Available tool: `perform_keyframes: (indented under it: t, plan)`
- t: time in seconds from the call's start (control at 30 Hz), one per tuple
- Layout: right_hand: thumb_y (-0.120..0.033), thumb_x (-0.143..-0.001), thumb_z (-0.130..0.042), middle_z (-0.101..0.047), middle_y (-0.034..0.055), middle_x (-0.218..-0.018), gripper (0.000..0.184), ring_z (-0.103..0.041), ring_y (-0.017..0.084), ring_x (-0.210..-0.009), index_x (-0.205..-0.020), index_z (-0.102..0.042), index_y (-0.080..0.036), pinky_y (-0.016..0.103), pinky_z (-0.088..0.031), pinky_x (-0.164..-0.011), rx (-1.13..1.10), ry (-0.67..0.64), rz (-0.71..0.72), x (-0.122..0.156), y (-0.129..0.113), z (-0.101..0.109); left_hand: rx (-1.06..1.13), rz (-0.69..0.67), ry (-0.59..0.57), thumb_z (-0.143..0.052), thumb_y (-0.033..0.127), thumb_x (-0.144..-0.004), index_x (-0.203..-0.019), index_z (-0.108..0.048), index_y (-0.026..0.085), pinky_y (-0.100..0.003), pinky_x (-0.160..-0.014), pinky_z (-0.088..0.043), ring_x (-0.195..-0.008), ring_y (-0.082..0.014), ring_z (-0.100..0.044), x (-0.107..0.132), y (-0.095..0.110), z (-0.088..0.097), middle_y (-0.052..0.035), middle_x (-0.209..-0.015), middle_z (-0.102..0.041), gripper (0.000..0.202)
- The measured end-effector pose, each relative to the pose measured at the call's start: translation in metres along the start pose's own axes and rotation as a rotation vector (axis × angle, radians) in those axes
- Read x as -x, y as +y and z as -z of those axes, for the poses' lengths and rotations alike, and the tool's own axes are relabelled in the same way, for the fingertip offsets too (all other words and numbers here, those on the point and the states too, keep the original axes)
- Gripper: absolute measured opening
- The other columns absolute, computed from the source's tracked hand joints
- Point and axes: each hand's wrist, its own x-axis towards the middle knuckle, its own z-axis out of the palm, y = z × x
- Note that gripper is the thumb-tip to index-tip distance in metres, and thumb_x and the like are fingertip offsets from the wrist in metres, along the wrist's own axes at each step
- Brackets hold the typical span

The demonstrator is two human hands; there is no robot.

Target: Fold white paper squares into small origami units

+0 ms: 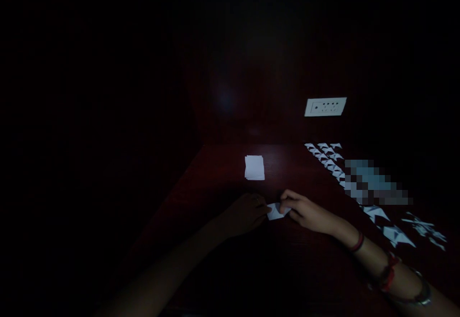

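Observation:
The scene is very dark. My left hand [246,214] and my right hand [305,211] meet over a small white folded paper piece [276,211] lying on the dark reddish table [223,178]. Both hands pinch the piece with closed fingers, the left at its left edge, the right at its right edge. My right wrist wears red bands and a metal bangle. A short way beyond the hands lies a small stack of white paper squares [254,168].
Several folded white paper pieces [328,156] lie in rows along the table's right side, running towards me [395,235]. A blurred patch covers part of that row. A white socket plate [325,106] sits on the dark wall behind.

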Motion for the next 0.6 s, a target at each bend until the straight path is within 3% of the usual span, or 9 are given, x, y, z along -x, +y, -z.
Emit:
perform_keyframes:
  t: [0.23,0.43,0.6]
  plan:
    - [-0.024,-0.077,-0.051,-0.054,0.0028,-0.082,0.016,-0.052,0.012,-0.071,-0.090,-0.059,-0.019,0.024,-0.044,-0.065,-0.089,-0.004,-0.082,-0.003,-0.004,0.003,-0.039,0.029,0.012,-0.044,0.021,-0.084,-0.104,-0.052,0.018,-0.033,-0.079,-0.040,-0.090,-0.0184,-0.049,0.000,-0.002,-0.005,-0.0058,-0.099,-0.052,0.022]
    - [-0.018,-0.079,-0.044,-0.061,0.0035,-0.088,0.021,-0.056,0.014,-0.079,-0.094,-0.059,-0.018,0.025,-0.042,-0.071,-0.101,0.179,-0.161,-0.005,0.004,-0.003,-0.015,-0.016,0.106,-0.043,0.020,-0.084,-0.107,-0.049,0.015,-0.034,-0.090,-0.035,-0.106,-0.0186,-0.043,-0.001,-0.005,-0.018,-0.0066,-0.113,-0.050,0.024]
    - [-0.018,-0.076,-0.047,-0.061,0.0026,-0.080,0.022,-0.056,0.014,-0.067,-0.095,-0.057,-0.017,0.025,-0.043,-0.063,-0.078,0.263,-0.296,-0.006,0.012,-0.008,0.012,-0.026,0.087,-0.045,0.022,-0.084,-0.108,-0.049,0.017,-0.032,-0.086,-0.038,-0.100,-0.0169,-0.047,-0.003,-0.003,-0.019,-0.0055,-0.107,-0.052,0.025]
